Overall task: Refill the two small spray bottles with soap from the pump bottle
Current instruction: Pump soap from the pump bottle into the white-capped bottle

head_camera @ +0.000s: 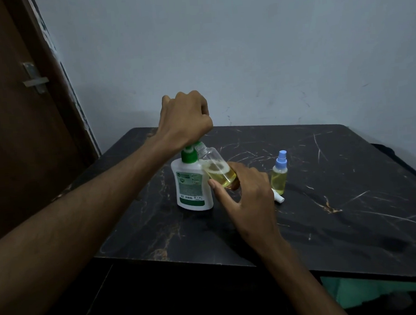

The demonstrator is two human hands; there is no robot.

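Left hand (pixel 183 121) sits on top of the pump bottle (pixel 191 185), fingers curled into a fist over the green pump head, which is mostly hidden beneath it. The white bottle with its green collar stands upright near the middle of the dark marble-patterned table (pixel 354 216), a little toward the left edge. Right hand (pixel 246 199) holds the open spray bottle (pixel 218 167), thumb and fingers wrapped around its lower end, tilting it so the bare threaded neck leans up toward the pump under the left fist; whether the neck touches the spout, I cannot tell. Yellow soap pools in the lower part of that clear bottle, which presses right against the pump bottle's shoulder. The second spray bottle (pixel 280 173), blue sprayer fitted and yellow liquid inside, stands upright just right of the right hand. A small white part (pixel 278 196) lies flat on the table at its foot, partly hidden by the hand.
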